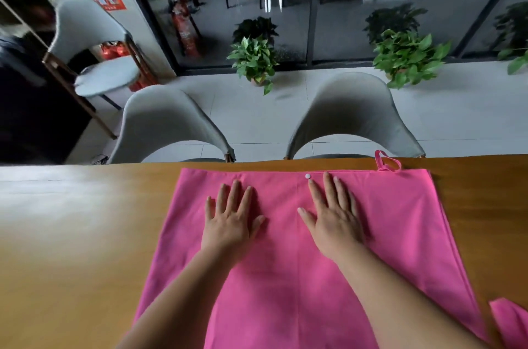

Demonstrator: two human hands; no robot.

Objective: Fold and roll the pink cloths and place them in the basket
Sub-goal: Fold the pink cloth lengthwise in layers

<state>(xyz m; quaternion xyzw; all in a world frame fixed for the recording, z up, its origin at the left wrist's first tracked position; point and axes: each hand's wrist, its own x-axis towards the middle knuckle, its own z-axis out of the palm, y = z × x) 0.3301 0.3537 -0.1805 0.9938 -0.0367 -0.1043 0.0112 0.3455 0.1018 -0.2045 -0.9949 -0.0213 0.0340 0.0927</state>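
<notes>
While the cloth (285, 291) lies spread flat on the table (71, 248), its far hem close to the table's far edge and its near end running out of view toward us, we rest both palms on its far half. Our left hand (231, 220) lies flat, fingers straight and a little apart, thumb out to the side. Our right hand (334, 217) lies the same way beside it, fingers fanned and clasping nothing, the forefinger tip just short of a small white stud (307, 176) at the hem. A pink loop (387, 161) sticks out from the hem near the far right corner (it rests on bare wood). A second layer shows along the cloth's right edge. Another pink piece (511, 323) pokes in at the near right; we cannot tell how it is folded. Beyond the table two grey chairs (168, 126) are tucked in, with a third chair (91, 43) farther left. Two plants (254, 60) stand on the pale floor (257, 120) before a glass wall (343, 6), and a red extinguisher (184, 28) is at its left.
</notes>
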